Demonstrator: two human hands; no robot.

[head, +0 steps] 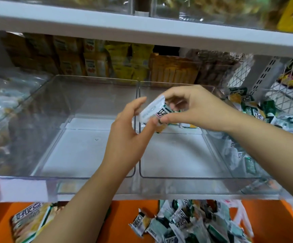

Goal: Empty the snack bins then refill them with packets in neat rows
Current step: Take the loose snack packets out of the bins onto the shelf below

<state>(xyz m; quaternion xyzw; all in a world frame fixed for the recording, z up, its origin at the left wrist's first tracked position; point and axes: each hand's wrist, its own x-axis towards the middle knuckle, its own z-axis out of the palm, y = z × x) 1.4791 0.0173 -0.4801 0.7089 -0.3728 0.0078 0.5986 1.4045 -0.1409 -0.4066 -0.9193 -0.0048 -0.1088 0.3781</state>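
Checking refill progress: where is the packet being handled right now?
Head view, centre: the packet is pinched by the right hand, left hand touching its end, above the back of the clear right bin beside the left bin.

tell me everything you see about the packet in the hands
The packet is small, glossy, foil-like, white and green with dark print and a crimped white end. It is tilted, crimped end up-left, above the right clear bin. The right hand pinches it between fingers and thumb; the left hand touches its lower edge with straight fingers.
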